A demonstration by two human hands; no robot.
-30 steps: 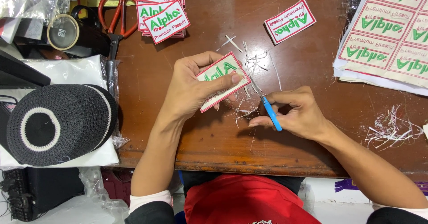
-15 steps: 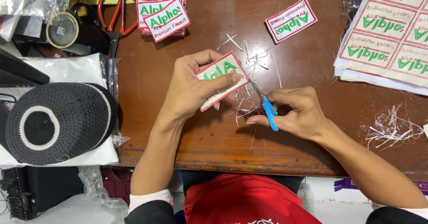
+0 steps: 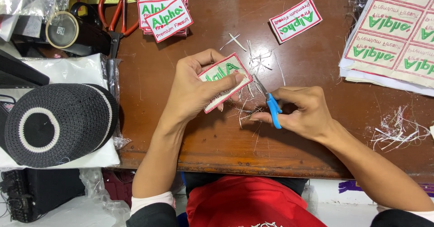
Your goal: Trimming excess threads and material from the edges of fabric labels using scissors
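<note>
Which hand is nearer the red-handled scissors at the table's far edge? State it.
Left. The left hand sits just right of and below the red-handled scissors; the right hand is farther right, holding blue snips.

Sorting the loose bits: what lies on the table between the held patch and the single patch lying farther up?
In the head view, only scattered white thread trimmings on bare wood lie between the held patch and the single patch.

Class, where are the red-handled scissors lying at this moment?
In the head view, the red-handled scissors lie at the table's far left, between the tape roll and the stack of patches.
</note>
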